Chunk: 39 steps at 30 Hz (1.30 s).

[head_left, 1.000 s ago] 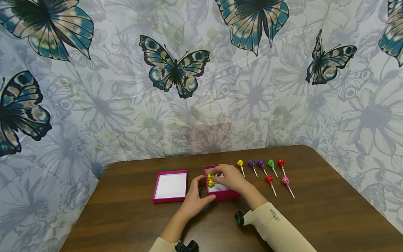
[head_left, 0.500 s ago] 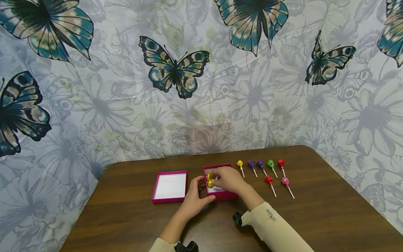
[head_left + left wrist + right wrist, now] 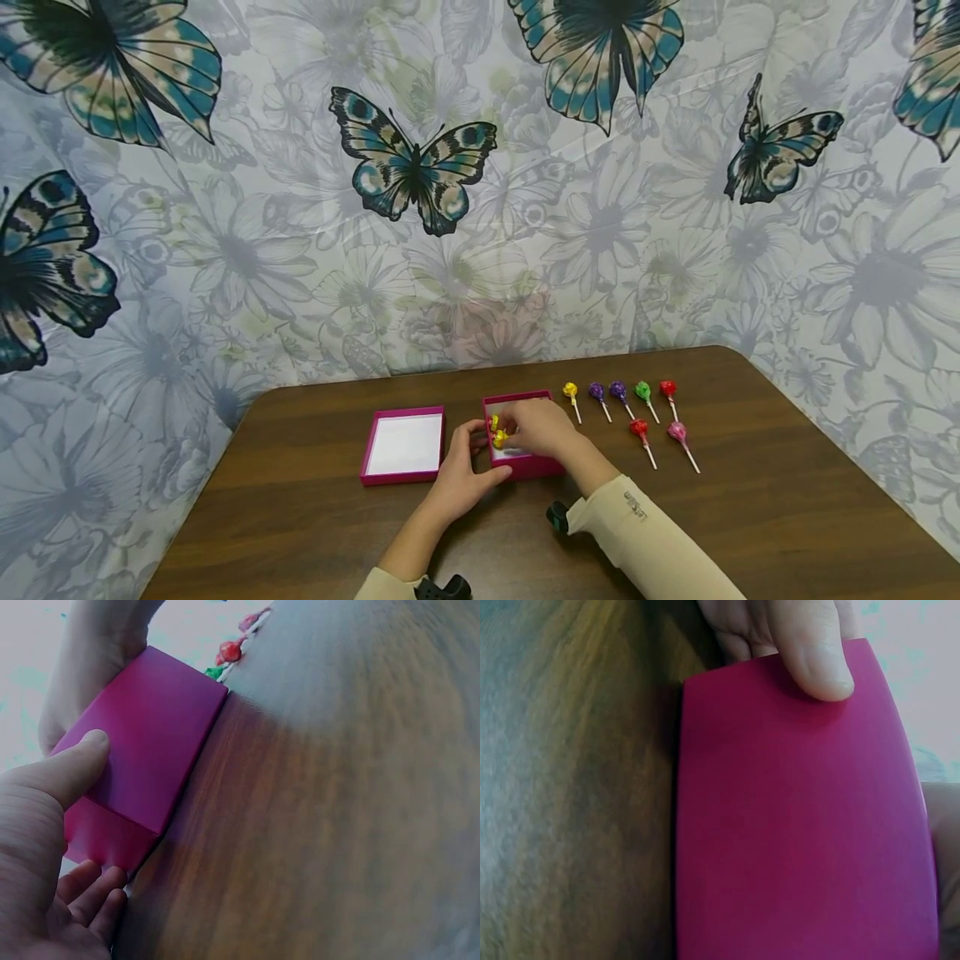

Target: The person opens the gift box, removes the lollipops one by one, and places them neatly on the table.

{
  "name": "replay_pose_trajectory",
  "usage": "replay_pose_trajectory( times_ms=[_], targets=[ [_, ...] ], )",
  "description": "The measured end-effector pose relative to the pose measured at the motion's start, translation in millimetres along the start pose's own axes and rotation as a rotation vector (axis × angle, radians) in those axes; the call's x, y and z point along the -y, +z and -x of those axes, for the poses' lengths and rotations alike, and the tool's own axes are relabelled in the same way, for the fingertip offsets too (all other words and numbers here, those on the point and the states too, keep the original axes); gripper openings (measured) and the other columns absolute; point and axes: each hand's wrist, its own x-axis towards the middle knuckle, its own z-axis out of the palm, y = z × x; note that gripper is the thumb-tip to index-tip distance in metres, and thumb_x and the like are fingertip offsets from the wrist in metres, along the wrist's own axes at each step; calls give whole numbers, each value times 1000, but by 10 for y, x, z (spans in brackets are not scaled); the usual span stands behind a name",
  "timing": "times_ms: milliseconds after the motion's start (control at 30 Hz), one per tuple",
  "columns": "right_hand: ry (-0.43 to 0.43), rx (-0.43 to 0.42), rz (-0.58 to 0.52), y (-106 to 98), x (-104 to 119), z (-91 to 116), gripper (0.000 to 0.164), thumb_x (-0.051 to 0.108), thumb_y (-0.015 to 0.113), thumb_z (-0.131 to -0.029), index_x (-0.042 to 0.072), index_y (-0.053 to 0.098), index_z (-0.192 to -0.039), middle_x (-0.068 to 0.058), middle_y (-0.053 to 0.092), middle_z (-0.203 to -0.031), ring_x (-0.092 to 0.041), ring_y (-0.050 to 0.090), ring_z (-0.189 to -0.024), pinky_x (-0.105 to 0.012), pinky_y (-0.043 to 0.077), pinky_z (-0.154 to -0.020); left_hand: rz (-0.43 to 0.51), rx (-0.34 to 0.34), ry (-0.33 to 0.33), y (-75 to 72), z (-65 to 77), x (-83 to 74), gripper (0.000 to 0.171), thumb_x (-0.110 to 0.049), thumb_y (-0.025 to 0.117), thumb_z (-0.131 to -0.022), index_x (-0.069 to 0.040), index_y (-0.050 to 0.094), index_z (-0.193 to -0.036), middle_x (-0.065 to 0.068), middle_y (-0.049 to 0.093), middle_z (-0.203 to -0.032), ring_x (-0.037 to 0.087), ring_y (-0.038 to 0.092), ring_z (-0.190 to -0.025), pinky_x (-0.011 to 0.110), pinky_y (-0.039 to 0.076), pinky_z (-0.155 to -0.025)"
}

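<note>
On the table stands a pink box with a white inside, and yellow-wrapped lollipops lie in its left part. My left hand grips the near left corner of the box. Its thumb presses the front wall and its fingers bend round the left side. My right hand reaches over the right part of the box, its curled fingers down inside at a yellow lollipop. The box wall hides those fingertips in the right wrist view.
A pink-rimmed lid lies white side up to the left. Right of the box, purple lollipops, a yellow one, a green one, red ones and a pink one lie on the wooden table.
My right hand has sunk slightly lower and further into the box, and the white stick seen by its fingers earlier is now covered. My left hand keeps its grip on the box corner.
</note>
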Motion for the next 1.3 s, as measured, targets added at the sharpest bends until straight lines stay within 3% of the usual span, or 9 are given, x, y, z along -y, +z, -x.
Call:
replay_pose_trajectory(
  times_ms=[367,567,933,1300],
  targets=[
    [-10,-8,61,18,2,-21,10,31,80,-84,24,76,-90,13,71,-78,-7,63,-72,-31,51,-69,-1,3,7,-15,7,-22,81,-37,78,-86,-11,31,-147,13,38,-148,31,51,-134,47,43,-112],
    [-20,-6,63,3,11,-17,11,29,80,-84,23,78,-92,11,73,-81,-9,65,-75,-33,53,-72,0,11,23,-18,17,-21,81,-38,77,-87,-11,30,-147,14,37,-148,33,51,-134,48,43,-112],
    [-3,5,8,-4,2,-6,5,25,79,-85,23,77,-90,9,73,-82,-12,64,-76,-36,53,-72,-9,9,22,-12,9,4,81,-38,77,-87,-11,31,-147,14,38,-149,33,51,-134,49,44,-112],
    [-18,-6,-51,-35,14,28,10,17,76,-87,21,77,-95,6,75,-88,-14,68,-83,-38,54,-77,1,4,20,-9,14,0,81,-37,78,-86,-11,31,-147,14,38,-148,32,51,-133,48,43,-112]
  ],
)
